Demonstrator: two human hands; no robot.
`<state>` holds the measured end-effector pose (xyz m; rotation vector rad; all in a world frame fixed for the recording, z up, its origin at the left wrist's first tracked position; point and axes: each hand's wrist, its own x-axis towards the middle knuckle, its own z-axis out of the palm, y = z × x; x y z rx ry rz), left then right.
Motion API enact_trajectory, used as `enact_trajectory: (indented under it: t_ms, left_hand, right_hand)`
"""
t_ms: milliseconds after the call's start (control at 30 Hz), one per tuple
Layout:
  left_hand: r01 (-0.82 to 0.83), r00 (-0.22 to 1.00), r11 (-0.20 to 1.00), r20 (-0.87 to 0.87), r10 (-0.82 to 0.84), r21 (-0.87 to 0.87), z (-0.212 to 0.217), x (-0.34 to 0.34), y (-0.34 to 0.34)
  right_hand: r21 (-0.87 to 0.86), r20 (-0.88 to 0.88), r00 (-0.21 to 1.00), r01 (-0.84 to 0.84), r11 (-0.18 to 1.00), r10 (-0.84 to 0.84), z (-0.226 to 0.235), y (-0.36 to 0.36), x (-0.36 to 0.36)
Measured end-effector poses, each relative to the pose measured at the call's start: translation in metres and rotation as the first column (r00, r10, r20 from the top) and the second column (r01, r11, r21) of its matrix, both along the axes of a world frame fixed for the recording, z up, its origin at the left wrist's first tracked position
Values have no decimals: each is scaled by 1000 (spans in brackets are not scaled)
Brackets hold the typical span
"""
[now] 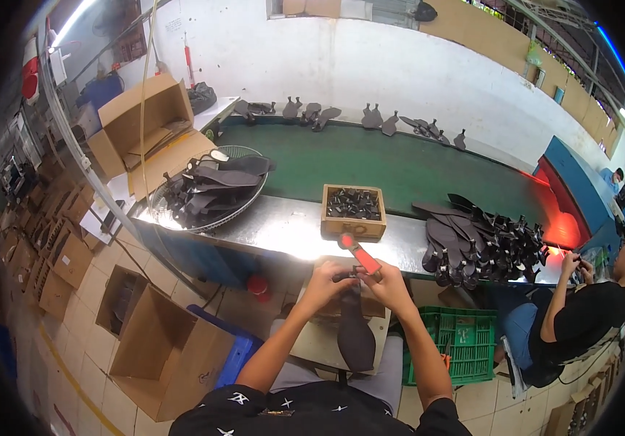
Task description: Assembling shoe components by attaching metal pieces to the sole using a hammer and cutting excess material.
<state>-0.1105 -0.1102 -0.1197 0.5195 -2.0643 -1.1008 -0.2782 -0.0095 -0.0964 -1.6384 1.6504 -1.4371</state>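
My left hand [325, 282] and my right hand [387, 283] meet in front of my chest, both closed around the top of a dark shoe insole [355, 330] that hangs down over my lap. My right hand also grips a red-handled tool [360, 253] that points up and away toward the metal bench edge [283, 232]. Just beyond the tool stands a small wooden box [354, 211] filled with small black parts.
A wire basket [207, 190] of dark insoles sits left on the bench, a pile of insoles [483, 240] right. A green conveyor belt [400, 167] runs behind. Another seated person [581, 312] works at right. Open cardboard boxes [163, 349] and a green crate [465, 345] stand on the floor.
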Motion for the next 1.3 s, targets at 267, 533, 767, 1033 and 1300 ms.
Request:
enact_trajectory:
  t_ms: [267,533,767,1033,1300]
  left_hand:
    - [-5,1000,1000,-27,5,6,-5,-3,-4]
    - [-59,998,997,-35,57,-51,-19,-4,-9]
    - [-64,997,995,39,62,73,-2,-3,1]
    - [81,997,921,-23,-79,381,12,0,-1]
    - [93,996,921,-22,-91,377,7,0,-4]
  right_hand:
    - [-4,-128,991,-30,1000,29,12,1,0]
    - [-16,-367,929,-47,999,38,32,7,9]
    - [-28,-334,940,58,998,-64,36,20,16]
    - [-12,-114,966,234,972,-234,67,90,55]
    - [14,-251,954,173,985,-164,57,70,50]
